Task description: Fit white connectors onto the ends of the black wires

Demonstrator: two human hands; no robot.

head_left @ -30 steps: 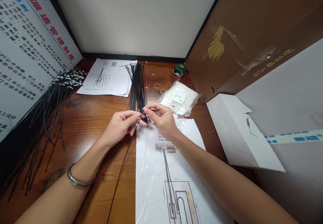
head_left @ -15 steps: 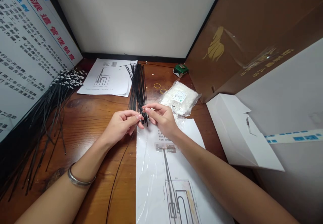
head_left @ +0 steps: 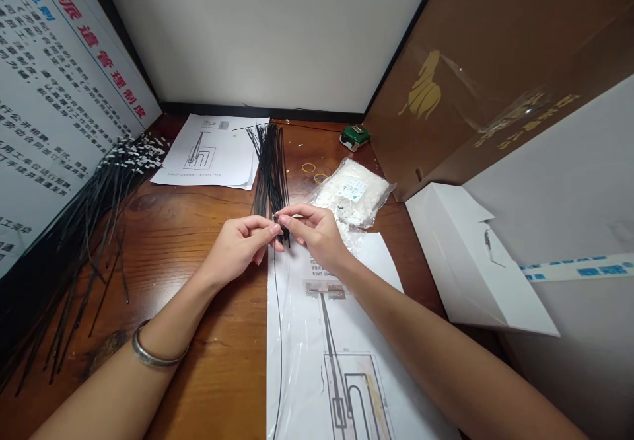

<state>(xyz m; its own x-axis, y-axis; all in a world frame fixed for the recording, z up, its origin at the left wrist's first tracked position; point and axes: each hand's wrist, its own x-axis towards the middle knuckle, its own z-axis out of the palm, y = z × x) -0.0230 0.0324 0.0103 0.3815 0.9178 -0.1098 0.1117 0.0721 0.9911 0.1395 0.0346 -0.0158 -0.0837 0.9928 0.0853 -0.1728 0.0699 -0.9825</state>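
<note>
My left hand [head_left: 242,245] is closed in a pinch on a thin black wire [head_left: 279,334], which hangs down over the printed drawing sheet [head_left: 297,361] to the bottom of the view. Close against it, my right hand [head_left: 317,232] also pinches, its thumb and forefinger meeting at the left fingertips. Whatever small piece sits between those right fingers is too tiny to make out. Just behind both hands lies a bundle of black wires [head_left: 270,162], its near ends partly hidden by the fingers.
A clear bag of small white parts [head_left: 354,192] lies right of the bundle, with a green tape measure [head_left: 354,137] behind. Many black wires with white ends [head_left: 113,169] lie at left. Another drawing sheet [head_left: 208,156] lies at the back. A brown carton [head_left: 475,63] stands at right.
The trailing wire has swung right, from the bare wood onto the drawing sheet. My right fingertips have shifted slightly left, closer to my left ones.
</note>
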